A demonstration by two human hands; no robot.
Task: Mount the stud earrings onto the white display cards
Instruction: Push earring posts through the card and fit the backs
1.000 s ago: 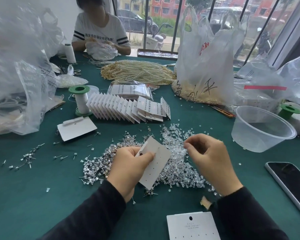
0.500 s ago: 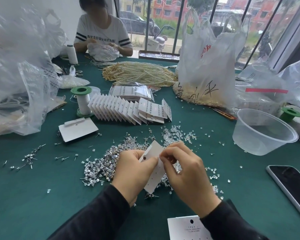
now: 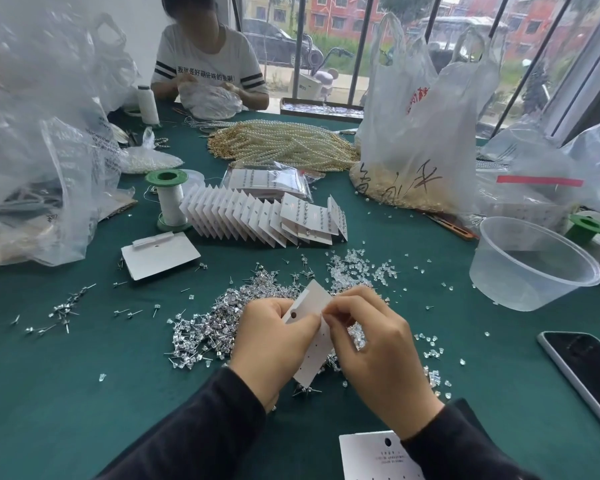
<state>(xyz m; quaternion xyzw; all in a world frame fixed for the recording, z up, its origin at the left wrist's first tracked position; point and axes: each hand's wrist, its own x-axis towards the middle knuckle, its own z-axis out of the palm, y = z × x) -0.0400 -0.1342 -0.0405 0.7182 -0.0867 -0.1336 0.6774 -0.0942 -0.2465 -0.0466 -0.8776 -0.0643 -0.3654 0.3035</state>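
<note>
The right hand (image 3: 378, 355), which a second ago hovered apart over the heap of clear plastic earring backs (image 3: 354, 268) with its fingertips pinched, has come in to the white punched display card (image 3: 314, 355). It now pinches at the card's right edge, opposite the left thumb. What it carries is too small to see, but a piece is probably being seated. The left hand (image 3: 274, 344) grips the card, tilted, above the pile of silver stud earrings (image 3: 208, 327) on the green felt table (image 3: 84, 393). A fanned row of filled white cards (image 3: 257, 216) stands beyond. A blank white card (image 3: 371, 459) waits near the right sleeve. Loose studs under the hands could snag.
</note>
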